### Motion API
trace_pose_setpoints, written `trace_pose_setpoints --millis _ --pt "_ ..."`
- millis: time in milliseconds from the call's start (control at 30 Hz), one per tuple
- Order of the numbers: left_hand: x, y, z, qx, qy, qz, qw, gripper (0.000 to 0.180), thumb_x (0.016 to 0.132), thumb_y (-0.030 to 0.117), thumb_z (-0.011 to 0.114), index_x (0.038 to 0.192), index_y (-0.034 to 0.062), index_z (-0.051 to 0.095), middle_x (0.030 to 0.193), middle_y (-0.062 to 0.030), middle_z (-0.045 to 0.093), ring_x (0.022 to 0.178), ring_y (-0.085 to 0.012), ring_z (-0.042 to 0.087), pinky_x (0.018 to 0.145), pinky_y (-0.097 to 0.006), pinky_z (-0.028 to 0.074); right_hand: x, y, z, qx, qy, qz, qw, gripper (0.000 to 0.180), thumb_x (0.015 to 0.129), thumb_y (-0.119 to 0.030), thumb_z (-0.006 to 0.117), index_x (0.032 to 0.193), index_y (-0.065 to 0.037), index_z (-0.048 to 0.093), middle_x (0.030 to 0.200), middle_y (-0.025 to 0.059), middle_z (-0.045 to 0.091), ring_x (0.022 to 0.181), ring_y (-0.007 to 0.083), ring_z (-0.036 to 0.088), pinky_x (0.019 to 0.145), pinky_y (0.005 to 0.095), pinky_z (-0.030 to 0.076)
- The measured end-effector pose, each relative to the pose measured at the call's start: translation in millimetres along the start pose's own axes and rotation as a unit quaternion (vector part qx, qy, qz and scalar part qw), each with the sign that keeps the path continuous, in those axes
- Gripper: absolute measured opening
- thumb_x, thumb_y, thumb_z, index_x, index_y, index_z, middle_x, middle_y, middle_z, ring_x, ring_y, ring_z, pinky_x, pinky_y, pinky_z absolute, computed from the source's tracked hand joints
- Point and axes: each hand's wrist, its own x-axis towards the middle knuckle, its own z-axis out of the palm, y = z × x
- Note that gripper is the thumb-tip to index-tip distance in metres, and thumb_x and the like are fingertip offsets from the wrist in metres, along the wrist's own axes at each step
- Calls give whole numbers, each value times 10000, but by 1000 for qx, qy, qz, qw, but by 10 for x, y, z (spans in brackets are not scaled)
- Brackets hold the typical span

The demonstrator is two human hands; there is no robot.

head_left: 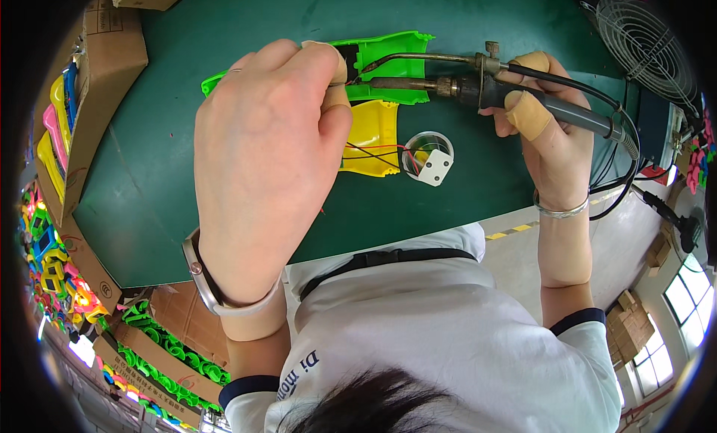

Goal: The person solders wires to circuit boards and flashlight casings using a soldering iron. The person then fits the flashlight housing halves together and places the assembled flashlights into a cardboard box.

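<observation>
Shell: green plastic shell [388,48] seeming light, stiff, brittle; left hand [265,157] pinching its edge.
Iron: right hand [541,127] gripping soldering iron [448,86] by handle.

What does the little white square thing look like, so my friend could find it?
Start at the green table and find the yellow plastic shell below the soldering iron. Just right of the shell lies the small white block, joined to it by thin red and black wires. Unlike its colourful neighbours, it is plain white with small holes.

bare green mat [187,134] left of hands; fan [648,48] far right
</observation>
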Motion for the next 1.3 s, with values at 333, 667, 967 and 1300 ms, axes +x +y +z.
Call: trace_pose_setpoints --millis 333,667,967,1300 --pt "8 18 1 10 -7 0 1000 69 720 9 563 789 14 556 732 -101 563 607 -255 566 535 -312 440 -20 129 -91 175 -10 -37 984 289 762 -118 617 968 77 560 717 65 534 607 145 565 672 325 511" --pt "9 28 -32 21 -9 1 1000 66 715 17 565 781 16 560 724 -100 561 621 -261 566 539 -315 436 -90 182 -165 351 -35 -97 931 249 871 -174 476 1037 2 535 711 43 501 656 130 443 710 360 393" --pt "7 56 -31 49 -2 11 999 54 719 40 576 772 33 572 707 -92 552 632 -271 554 551 -343 431 -106 227 -189 363 -39 -113 924 266 904 -229 455 1067 -39 544 694 34 484 657 129 413 687 337 363" --pt "-76 48 -83 77 4 19 997 88 742 80 585 818 46 613 758 -77 564 747 -264 546 627 -348 432 -122 221 -222 366 -62 -125 920 296 917 -248 424 1101 -50 543 703 18 464 671 116 387 684 304 343"
